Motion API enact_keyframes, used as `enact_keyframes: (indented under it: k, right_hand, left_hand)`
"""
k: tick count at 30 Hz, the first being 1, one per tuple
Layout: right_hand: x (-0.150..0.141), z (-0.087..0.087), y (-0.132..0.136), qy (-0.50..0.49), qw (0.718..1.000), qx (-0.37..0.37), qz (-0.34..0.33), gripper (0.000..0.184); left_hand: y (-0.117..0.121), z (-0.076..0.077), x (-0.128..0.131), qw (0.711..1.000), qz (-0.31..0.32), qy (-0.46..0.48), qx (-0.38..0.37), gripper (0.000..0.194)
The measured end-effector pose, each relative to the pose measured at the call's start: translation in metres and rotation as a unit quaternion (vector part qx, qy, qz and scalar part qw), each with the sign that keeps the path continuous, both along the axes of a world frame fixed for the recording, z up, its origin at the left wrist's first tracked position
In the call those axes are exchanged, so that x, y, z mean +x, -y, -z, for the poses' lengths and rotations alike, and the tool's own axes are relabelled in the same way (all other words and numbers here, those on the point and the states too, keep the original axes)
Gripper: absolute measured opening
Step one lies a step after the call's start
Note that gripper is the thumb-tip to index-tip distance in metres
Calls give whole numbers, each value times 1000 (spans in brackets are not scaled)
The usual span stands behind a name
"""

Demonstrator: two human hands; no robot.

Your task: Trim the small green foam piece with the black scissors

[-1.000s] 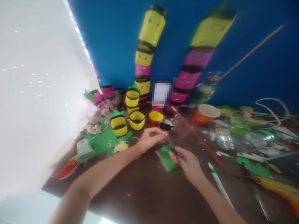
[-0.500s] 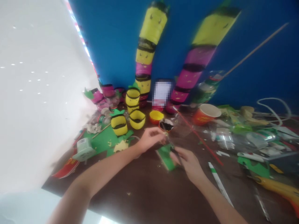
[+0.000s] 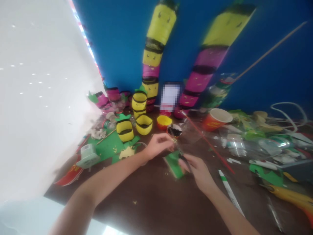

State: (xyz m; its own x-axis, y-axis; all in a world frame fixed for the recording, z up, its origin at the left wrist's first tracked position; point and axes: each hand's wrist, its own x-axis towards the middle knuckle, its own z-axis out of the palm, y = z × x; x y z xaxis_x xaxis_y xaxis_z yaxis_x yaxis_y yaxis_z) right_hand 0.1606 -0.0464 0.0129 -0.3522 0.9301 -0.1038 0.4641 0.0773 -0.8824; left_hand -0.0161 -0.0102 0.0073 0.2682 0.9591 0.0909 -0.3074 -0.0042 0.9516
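Scissors [image 3: 179,148] with dark handles are in my right hand [image 3: 197,168], its fingers wrapped round the handles. Their blades point up and left, toward a small cup of black pieces [image 3: 174,130]. My left hand [image 3: 159,146] is closed in a pinch at the blades, on a tiny yellowish scrap [image 3: 174,140], blurred and partly hidden by the fingers. Below both hands a green foam piece [image 3: 174,164] lies on the dark table. A red cup with a yellow inside [image 3: 164,122] stands just beyond the left hand.
Yellow cups with black rims [image 3: 143,124] and green foam sheets [image 3: 106,148] are at the left. A red paper cup [image 3: 217,119], clear plastic bottles [image 3: 236,145], a marker [image 3: 230,191] and a yellow glue gun [image 3: 290,197] lie at the right. Decorated bottle columns [image 3: 153,57] stand against the blue wall.
Both hands stay in nearly the same place, the scissors still at the scrap. The whole view has shifted very slightly.
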Motion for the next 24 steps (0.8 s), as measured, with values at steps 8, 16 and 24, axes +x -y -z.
enact_keyframes:
  k: [8,16,24]
  right_hand:
    - [1,5,-1,4,1000,7,-4,41]
    - [0,3,0,-7,1000,14,2,43]
    - [-1,3,0,-17,1000,-5,5,40]
  left_hand:
    - [-1,1,0,1000,2,0,4,25]
    - [-2,3,0,1000,4,2,8,26]
    - [-1,1,0,1000,-1,0,-2,25]
